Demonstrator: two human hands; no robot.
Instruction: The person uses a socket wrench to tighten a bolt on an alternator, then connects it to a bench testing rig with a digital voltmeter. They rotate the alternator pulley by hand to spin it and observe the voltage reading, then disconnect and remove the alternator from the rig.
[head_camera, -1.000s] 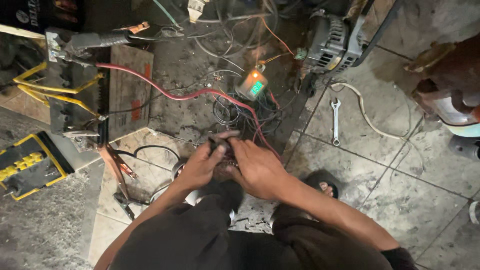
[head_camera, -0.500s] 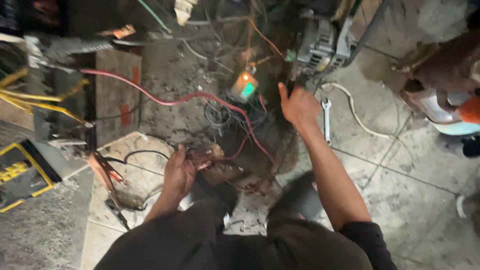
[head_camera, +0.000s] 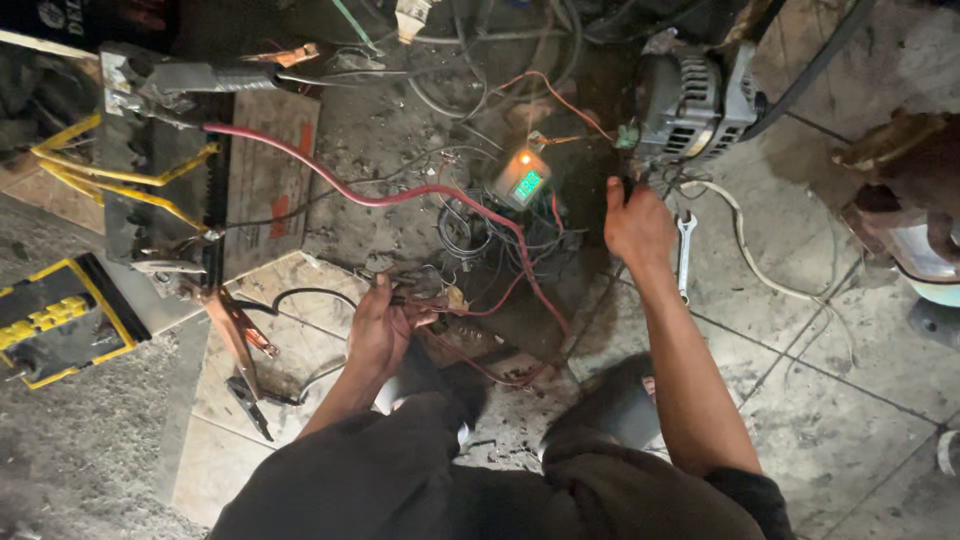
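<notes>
My left hand (head_camera: 382, 335) is closed around a bundle of thin wires (head_camera: 440, 300) low on the floor, just in front of my knees. My right hand (head_camera: 637, 225) reaches forward to a dark cable right below the silver alternator (head_camera: 690, 105) and grips it. A small meter with a lit green display (head_camera: 522, 182) lies between the two hands among tangled wires. A thick red cable (head_camera: 340, 185) runs from the battery to the tangle.
A car battery (head_camera: 215, 165) with yellow straps sits at the left, clamps (head_camera: 240, 340) lying below it. A yellow and black box (head_camera: 55, 320) is far left. A wrench (head_camera: 685, 250) lies by my right hand. Another person's arm (head_camera: 900, 160) is at right.
My hands were together on the wires; the right hand has let go and moved up and right to the cable under the alternator. The left hand stays on the wires.
</notes>
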